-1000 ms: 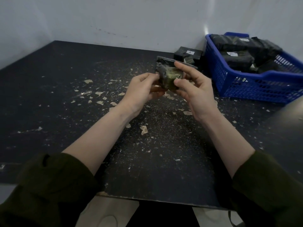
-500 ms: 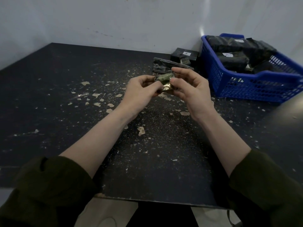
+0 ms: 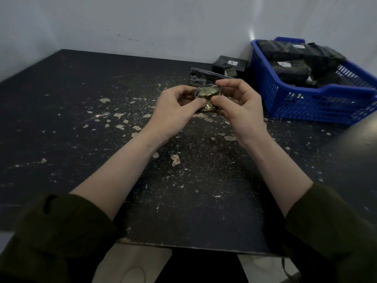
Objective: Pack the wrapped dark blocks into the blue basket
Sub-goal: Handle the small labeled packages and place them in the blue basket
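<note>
Pinching a greenish wrapped piece [image 3: 206, 93] btwn thumbs + fingertips of left hand [image 3: 177, 111] and right hand [image 3: 238, 111], fingers of both curled round it, just above the table [image 3: 61, 82]. Just behind the hands: flat dark plastic bag [image 3: 201, 77], lying on table. Further back + slightly R: one wrapped dark block [image 3: 224, 64] w/ white label, outside and just beside the blue basket [image 3: 318, 107]. Near R of right hand: basket w/ several wrapped dark blocks [image 3: 289, 70] piled inside, some labelled; exact no. unclear. Under + L of the hands: pale flakes [image 3: 105, 100] scattered.
</note>
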A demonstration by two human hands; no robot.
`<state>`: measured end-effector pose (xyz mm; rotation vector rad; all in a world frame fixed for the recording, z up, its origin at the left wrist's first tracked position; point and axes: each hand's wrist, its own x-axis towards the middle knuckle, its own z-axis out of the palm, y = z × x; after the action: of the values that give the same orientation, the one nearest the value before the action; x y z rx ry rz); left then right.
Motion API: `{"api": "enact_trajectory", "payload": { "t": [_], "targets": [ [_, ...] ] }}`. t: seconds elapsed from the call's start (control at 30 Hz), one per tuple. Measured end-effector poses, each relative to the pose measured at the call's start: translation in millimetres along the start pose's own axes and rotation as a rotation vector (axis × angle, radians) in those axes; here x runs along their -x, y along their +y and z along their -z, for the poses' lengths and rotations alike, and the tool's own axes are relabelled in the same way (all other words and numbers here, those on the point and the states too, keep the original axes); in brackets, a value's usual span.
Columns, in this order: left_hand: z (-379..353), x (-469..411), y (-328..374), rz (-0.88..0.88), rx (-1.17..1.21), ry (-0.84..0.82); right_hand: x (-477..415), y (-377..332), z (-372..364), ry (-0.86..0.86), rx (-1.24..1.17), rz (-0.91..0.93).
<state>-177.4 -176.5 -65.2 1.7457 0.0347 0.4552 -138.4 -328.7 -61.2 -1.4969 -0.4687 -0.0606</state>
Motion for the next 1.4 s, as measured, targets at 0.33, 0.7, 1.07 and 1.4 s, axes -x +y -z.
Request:
{"api": "enact_trajectory", "payload": {
  "t": [0.33, 0.7, 1.07, 1.4],
  "targets": [
    [-1, -3, -4, 0.111, 0.211, 0.032, -7, 2, 4, 0.020, -0.110, -0.023],
    [0, -4, -4, 0.124, 0.252, 0.088, 0, 3, -5, 0.003, 0.035, 0.032],
    [3, -3, 0, 0.100, 0.276, 0.086, 2, 5, -6, -0.011, -0.017, -0.009],
    [1, -5, -4, 0.148, 0.324, -0.039, 5, 4, -10, 0.002, 0.024, 0.004]
  ]
}}
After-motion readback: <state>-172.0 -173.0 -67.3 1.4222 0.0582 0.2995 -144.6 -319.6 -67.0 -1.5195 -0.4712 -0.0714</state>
